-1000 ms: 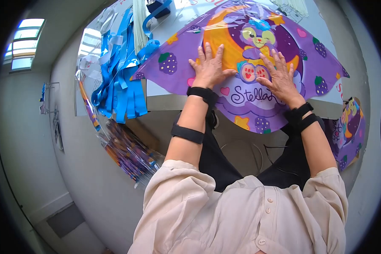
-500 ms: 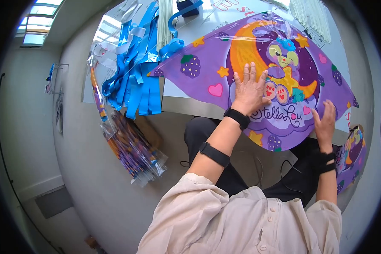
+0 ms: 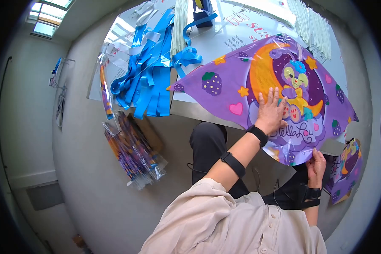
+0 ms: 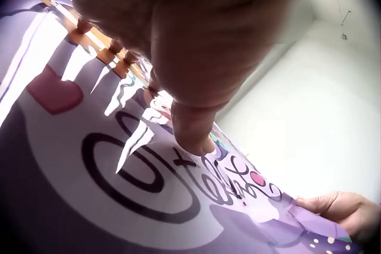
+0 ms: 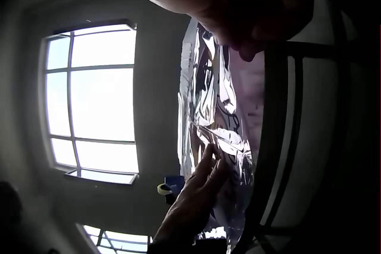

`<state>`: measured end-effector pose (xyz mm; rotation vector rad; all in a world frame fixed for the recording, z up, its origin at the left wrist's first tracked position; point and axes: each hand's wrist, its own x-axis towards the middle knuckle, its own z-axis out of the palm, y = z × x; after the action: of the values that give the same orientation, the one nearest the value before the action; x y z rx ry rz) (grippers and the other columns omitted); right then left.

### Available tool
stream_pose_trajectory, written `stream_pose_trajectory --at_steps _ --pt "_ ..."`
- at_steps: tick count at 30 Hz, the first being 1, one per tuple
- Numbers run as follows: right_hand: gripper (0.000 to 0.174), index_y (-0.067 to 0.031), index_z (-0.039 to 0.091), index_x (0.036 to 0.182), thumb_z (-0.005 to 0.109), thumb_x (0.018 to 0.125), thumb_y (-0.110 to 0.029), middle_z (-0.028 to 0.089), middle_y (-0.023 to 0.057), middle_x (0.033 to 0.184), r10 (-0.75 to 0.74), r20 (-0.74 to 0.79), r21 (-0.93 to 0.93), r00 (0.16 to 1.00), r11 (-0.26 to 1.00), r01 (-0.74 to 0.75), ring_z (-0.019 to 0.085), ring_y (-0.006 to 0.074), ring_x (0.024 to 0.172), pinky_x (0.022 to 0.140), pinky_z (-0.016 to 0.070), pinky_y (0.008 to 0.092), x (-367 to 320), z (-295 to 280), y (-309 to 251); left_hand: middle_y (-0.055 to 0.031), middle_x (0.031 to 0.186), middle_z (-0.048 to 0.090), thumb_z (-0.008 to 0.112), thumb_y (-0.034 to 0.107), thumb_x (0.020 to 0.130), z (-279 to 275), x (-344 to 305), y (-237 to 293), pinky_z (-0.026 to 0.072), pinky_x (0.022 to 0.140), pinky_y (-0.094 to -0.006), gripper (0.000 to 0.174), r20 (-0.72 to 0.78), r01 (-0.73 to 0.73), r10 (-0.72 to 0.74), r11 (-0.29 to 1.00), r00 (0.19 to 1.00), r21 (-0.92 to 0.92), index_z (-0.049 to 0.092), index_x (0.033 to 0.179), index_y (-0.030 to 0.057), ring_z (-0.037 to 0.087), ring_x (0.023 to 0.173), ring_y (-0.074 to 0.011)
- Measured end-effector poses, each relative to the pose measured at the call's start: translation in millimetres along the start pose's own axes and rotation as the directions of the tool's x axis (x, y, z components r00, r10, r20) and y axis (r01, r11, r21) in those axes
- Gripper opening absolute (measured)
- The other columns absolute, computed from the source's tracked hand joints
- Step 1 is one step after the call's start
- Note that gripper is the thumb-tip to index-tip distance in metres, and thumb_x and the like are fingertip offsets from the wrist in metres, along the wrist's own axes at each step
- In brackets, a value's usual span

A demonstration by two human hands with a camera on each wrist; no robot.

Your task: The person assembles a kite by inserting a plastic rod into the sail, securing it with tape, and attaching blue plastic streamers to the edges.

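A purple kite (image 3: 224, 95), printed with a bear-like character on an orange moon and the lettering "StellaLou", lies spread across the table with its lower part over the near edge. My left hand (image 3: 271, 111) rests on its middle, fingers extended over the moon and lettering. In the left wrist view, that hand's thumb touches the printed surface. At the kite's lower edge, my right hand (image 3: 315, 168) pinches the film between thumb and fingers. The left wrist view also shows this right hand (image 4: 345, 209) at the edge, where the sheet bends slightly.
Blue ribbon strips (image 3: 150, 80) hang over the table's left side. White sticks (image 3: 311, 29) lie at the back right, and a dark blue holder (image 3: 203, 19) stands at the back. Packed bundles (image 3: 133, 152) are below left; another printed kite (image 3: 347, 169) is low on the right.
My right hand has left the kite's face and moved down to pinch its lower edge. My left hand has slid right across the print. The head view has shifted left.
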<state>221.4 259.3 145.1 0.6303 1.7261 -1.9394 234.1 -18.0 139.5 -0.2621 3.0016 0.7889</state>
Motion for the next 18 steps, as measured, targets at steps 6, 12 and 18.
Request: stream_pose_trajectory --at_steps 6,12,18 --pt "0.019 -0.0113 0.055 0.072 0.061 0.086 -0.022 0.056 -0.0034 0.064 -0.071 -0.064 -0.490 0.995 0.871 0.031 0.054 0.0077 0.057 0.050 0.0401 0.0217 -2 -52 -34 -0.0246 0.138 0.030 0.072 0.035 0.069 -9 1 25 0.0230 0.101 -0.0579 0.071 -0.065 -0.093 0.084 0.982 0.994 -0.164 0.044 0.129 0.0086 0.024 0.132 -0.0388" --pt "0.021 0.0024 0.055 0.078 0.061 0.085 -0.016 0.054 0.0140 0.064 -0.593 0.274 -0.958 0.757 -0.096 0.271 0.053 0.0229 0.056 0.053 0.0405 0.0327 -38 0 -71 -0.0158 0.075 0.056 0.051 0.002 0.076 -122 35 -160 0.0435 0.068 -0.0435 0.005 -0.844 0.117 -0.037 0.993 0.534 0.030 0.056 0.078 0.0022 0.054 0.075 -0.0330" --pt "0.007 0.0042 0.057 0.086 0.058 0.081 -0.001 0.059 0.0107 0.073 -0.489 0.489 -0.705 0.722 0.266 0.658 0.055 0.0192 0.060 0.057 0.0417 0.0274 -77 104 -78 -0.0151 0.112 0.050 0.070 0.023 0.068 -188 37 -260 0.0404 0.090 -0.0414 0.030 -0.481 0.613 -0.470 0.766 0.740 0.193 0.067 0.097 0.0140 0.043 0.109 -0.0324"
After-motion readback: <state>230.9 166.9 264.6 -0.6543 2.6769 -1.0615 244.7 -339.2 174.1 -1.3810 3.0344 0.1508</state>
